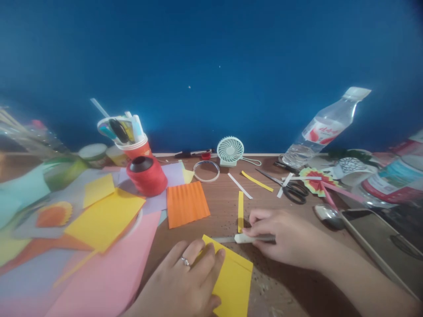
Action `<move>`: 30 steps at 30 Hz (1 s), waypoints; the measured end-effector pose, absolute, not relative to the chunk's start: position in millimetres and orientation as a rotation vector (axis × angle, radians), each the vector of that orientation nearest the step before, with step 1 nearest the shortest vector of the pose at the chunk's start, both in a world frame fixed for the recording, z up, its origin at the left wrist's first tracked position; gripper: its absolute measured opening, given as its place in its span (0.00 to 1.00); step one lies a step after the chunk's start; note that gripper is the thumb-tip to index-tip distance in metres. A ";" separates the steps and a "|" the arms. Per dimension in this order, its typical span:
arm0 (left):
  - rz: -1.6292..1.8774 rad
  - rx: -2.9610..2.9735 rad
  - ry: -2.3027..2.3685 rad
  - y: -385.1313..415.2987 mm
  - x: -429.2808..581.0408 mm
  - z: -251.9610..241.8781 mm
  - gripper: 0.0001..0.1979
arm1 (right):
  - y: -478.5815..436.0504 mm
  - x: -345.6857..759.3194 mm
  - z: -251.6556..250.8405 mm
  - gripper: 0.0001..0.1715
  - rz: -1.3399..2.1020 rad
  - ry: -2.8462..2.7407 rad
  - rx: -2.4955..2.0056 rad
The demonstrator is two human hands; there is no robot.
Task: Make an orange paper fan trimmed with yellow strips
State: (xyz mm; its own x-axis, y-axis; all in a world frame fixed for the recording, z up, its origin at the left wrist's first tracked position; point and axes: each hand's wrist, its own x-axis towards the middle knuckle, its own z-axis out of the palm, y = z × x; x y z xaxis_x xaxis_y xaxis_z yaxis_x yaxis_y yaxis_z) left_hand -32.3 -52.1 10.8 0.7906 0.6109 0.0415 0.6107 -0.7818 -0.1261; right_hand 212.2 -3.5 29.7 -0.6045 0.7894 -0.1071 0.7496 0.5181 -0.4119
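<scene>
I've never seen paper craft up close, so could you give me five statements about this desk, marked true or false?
1. The left hand rests on a yellow sheet; the right hand holds a white-handled tool. True.
2. The right hand wears the ring. False: the ring is on the left.
3. A small fan stands before a blue wall. True.
4. The pleated sheet is green. False: the pleated sheet is orange.
5. Scissors lie on the table. True.
</scene>
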 end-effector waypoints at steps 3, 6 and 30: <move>0.054 -2.839 -1.012 -54.3 -29.7 9.9 0.22 | -4.0 211.9 29.6 0.12 0.658 -2.648 -1.338; 0.064 -2.835 -1.041 -56.4 -28.8 9.4 0.22 | -4.6 210.9 30.3 0.13 0.659 -2.650 -1.336; 0.046 -2.902 -1.027 -52.5 -34.5 8.6 0.23 | -2.7 205.0 27.2 0.12 0.647 -2.633 -1.319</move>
